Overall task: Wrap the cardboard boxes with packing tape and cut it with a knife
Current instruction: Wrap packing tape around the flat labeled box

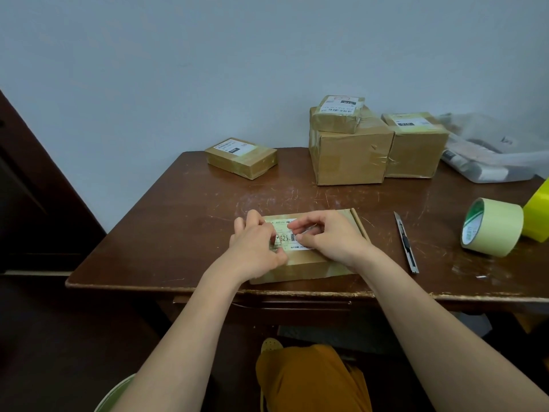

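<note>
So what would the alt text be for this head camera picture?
Two bare hands, left hand and right hand, press on a flat cardboard box on a worn wooden table. A utility knife and tape roll lie to the right; taped boxes stand behind.

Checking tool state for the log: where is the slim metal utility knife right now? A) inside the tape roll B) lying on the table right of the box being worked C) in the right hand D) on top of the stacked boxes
B: the slim metal utility knife lies flat on the dark wooden table, between the flat cardboard box under both hands and the pale green tape roll.
</note>
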Demonstrator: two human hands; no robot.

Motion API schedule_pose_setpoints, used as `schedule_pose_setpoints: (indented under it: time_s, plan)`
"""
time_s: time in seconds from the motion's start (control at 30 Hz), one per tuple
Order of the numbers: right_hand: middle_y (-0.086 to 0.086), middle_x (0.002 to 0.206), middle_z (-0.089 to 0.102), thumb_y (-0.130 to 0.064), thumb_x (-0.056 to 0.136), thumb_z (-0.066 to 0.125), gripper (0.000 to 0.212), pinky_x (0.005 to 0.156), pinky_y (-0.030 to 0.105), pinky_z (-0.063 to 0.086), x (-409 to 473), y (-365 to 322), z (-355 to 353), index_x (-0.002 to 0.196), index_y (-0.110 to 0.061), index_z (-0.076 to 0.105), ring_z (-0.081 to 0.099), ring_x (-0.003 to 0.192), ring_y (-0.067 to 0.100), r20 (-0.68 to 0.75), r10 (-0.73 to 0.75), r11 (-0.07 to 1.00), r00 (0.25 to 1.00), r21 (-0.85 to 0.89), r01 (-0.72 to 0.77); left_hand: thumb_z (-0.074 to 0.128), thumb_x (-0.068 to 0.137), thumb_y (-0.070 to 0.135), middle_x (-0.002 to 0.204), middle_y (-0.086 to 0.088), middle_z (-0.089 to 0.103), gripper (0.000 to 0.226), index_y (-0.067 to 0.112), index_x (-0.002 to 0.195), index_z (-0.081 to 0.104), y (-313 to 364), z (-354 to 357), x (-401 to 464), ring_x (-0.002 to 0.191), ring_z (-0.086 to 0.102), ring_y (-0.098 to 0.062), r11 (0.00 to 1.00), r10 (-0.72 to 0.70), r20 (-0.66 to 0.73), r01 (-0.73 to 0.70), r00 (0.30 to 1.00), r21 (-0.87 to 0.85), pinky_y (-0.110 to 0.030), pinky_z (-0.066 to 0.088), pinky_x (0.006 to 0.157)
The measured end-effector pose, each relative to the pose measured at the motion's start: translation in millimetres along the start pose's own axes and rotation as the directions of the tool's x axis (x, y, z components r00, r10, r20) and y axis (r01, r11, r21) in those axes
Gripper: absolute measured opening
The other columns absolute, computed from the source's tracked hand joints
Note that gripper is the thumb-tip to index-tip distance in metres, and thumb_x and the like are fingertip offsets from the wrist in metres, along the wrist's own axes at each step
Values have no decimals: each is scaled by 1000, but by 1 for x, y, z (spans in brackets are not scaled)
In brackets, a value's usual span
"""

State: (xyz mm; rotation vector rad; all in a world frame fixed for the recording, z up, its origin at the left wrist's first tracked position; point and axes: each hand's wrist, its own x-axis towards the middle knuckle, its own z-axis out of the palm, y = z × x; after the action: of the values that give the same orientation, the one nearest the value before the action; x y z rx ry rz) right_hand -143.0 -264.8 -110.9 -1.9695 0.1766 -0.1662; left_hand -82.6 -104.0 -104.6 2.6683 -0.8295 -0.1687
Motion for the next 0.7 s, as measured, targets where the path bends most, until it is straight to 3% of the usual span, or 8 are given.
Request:
schedule_pose_setpoints:
  time_s: [0.13, 0.23, 0.43, 0.7]
  plan:
    - [-3, 96, 72, -3, 89, 68, 25, 63, 8, 49, -2, -2, 0, 90, -27, 72, 56, 62, -5, 2, 7, 1000, 1000, 9, -7, 64, 90, 32, 117, 2, 32, 19, 17, 92, 52, -2, -3, -2, 110, 27, -18, 998, 2, 29, 0, 1000, -59, -30, 34, 93]
    - [-3, 97, 72, -5, 89, 68, 25, 65, 8, 49, -3, -2, 0, 90, -29, 72, 57, 67, 0, -2, 0, 1000, 1000, -7, 0, 64, 94, 29, 120, 6, 38, 13, 22, 86, 56, -9, -6, -5, 116, 28, -15, 977, 6, 50, 5, 999, -214, -29, 27, 98]
    - [-4, 98, 72, -6, 89, 68, 23, 68, 10, 50, -3, -3, 0, 96, -28, 72, 58, 76, 8, 15, 1, 1000, 1000, -15, 0, 72, 89, 20, 110, 12, 50, 14, 22, 77, 65, -12, 4, -8, 112, 32, -7, 870, -102, -89, 45, 991, -492, -24, 23, 96]
    - [-2, 100, 72, -4, 89, 67, 24, 67, 10, 50, -3, -3, 0, 97, -26, 72, 58, 75, 8, 17, 3, 1000, 1000, -3, -3, 74, 87, 24, 106, 17, 47, 11, 23, 78, 68, -6, 18, -7, 111, 31, -5, 822, -215, -174, 82, 961, -563, -27, 27, 95]
